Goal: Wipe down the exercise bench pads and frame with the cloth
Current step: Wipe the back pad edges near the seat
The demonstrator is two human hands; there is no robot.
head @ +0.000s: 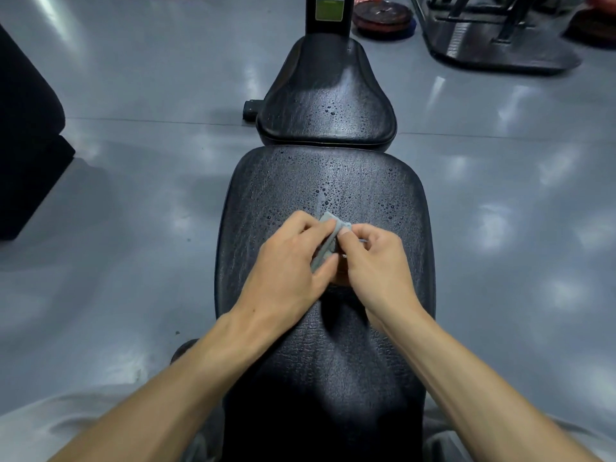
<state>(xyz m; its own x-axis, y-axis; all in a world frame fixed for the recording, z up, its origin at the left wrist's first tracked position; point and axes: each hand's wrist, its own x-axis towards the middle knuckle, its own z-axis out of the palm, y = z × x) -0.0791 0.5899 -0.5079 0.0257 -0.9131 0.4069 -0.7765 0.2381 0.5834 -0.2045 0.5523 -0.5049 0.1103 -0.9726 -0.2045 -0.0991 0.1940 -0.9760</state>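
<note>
Bench pad: black grained leatherette, glossy, beaded with droplets. Cloth: grey, soft, matt. Floor: smooth, glossy grey.

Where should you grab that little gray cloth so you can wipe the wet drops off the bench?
Probably by its folded middle, from above. The cloth is bunched small between the left hand and right hand, both pinching it over the long pad. One hand gripping the top of the wad would leave its underside free to press flat on the droplets ahead.

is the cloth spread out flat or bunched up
Bunched up: the cloth is a small folded wad pinched between the left hand and right hand.
</note>
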